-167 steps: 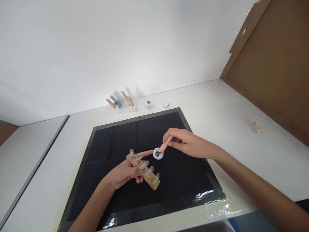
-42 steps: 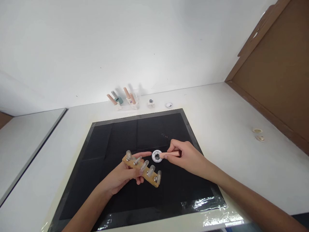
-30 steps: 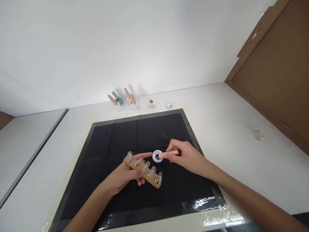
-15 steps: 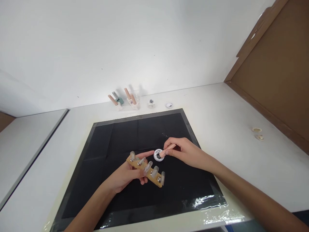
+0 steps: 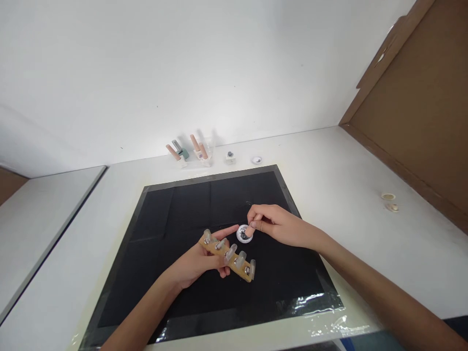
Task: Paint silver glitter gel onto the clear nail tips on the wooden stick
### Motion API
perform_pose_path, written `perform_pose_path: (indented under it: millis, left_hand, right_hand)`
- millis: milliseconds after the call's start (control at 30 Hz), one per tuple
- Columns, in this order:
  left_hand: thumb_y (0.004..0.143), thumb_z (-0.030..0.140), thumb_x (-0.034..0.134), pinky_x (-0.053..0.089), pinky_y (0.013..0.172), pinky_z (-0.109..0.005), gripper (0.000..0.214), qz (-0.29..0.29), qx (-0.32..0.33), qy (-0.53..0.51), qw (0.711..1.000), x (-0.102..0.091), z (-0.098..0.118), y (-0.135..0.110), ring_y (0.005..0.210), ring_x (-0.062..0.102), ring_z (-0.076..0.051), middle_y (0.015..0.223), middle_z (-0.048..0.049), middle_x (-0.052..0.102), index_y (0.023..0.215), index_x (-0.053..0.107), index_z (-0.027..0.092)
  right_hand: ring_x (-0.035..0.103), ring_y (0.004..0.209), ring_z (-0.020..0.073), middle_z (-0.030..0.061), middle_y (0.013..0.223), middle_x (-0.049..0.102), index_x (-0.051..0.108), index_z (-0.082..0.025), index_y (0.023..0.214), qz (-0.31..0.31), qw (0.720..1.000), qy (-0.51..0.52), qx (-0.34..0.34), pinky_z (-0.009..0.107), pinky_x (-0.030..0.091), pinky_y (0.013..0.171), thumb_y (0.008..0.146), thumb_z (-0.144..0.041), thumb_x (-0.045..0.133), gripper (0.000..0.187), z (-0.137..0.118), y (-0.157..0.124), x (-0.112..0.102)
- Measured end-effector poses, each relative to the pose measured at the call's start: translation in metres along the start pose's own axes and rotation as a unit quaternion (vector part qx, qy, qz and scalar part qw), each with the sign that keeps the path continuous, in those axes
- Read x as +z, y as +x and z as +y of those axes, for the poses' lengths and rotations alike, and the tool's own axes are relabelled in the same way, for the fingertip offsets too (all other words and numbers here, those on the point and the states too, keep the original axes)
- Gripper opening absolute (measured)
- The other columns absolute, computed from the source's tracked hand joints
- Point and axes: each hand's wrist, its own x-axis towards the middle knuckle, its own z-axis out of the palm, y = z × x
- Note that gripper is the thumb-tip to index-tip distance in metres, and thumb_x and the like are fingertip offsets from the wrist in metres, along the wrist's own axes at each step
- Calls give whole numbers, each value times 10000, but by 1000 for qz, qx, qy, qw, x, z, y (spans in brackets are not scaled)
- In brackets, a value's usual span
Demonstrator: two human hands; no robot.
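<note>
My left hand (image 5: 199, 263) grips a wooden nail-tip display stand (image 5: 237, 269) that carries several clear false nails (image 5: 231, 251) on metal knobs. Its index finger stretches out to the rim of a small round white dish (image 5: 239, 238) with dark, shiny bits in it. Pinched in my right hand (image 5: 280, 225) is a pink-handled nail polish brush (image 5: 253, 228), tilted so its lower end is in the dish. The bristles cannot be made out. Both hands are above a black mat (image 5: 190, 204).
Several nail polish bottles (image 5: 204, 155) lean in a clear holder by the white wall. Beside them stand a small clear jar (image 5: 230, 157) and another small dish (image 5: 256, 160). Two small round items (image 5: 388, 196) lie at the right, near a cardboard panel (image 5: 409, 117).
My left hand, the stand and the dish appear slightly further right. The brush now stands more upright in my right hand, its lower end still in the dish.
</note>
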Motion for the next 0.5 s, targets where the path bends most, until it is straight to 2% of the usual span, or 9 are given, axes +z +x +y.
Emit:
perform_pose_path:
  millis: [167,400,500]
  left_hand:
    - [706,125,727,463,524,-228,648,-11,6,-12,1000,0,-1,1,588,599,-93,762,54,533,1304,518,259]
    - [702,172,746,467,534,-229,673,1,-3,-7,1000,0,-1,0,591,605,-101,745,46,567,1325,496,231]
    - [704,193,753,476,540,-228,676,12,-6,1,1000,0,-1,-1,585,606,-100,740,39,600,1325,486,213]
  right_hand:
    - [442,577,120,5,783,695,535,-193,795,19,1000,2,8,247,330,544,926,-229,457,157,-1,-1,-6]
    - [383,555,102,-39,656,482,560,-191,800,74,996,42,29,238,290,514,910,-357,500,208,6,-5,-15]
    - [358,536,98,-38,644,478,562,-188,804,82,993,74,39,238,265,498,900,-406,512,243,5,-7,-14]
